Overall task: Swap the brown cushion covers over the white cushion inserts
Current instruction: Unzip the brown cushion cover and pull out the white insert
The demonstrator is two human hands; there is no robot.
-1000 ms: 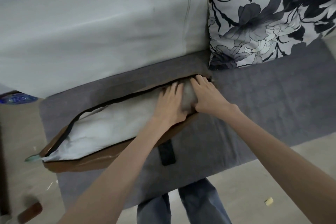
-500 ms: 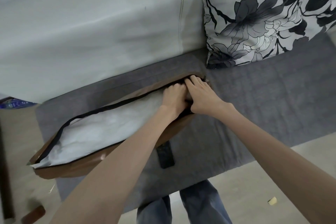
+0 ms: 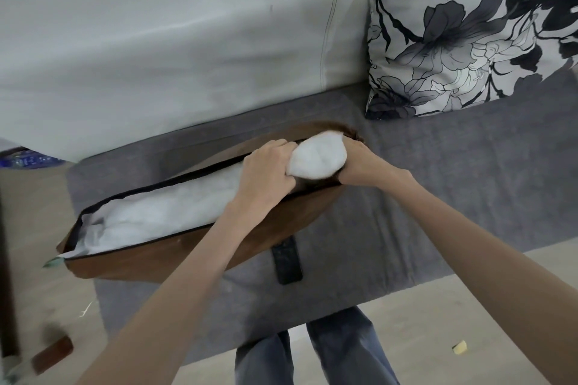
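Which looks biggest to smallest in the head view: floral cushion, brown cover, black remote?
1. floral cushion, cropped by the frame
2. brown cover, close in apparent size, so this order is unsure
3. black remote, clearly smallest

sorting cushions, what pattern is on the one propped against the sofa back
Black and grey flowers on white, on the floral cushion, head view.

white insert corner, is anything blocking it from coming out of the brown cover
Nothing visible blocks it. The white insert already bulges out past the zip opening of the brown cover. The left hand grips the insert; the right hand holds the cover's end.
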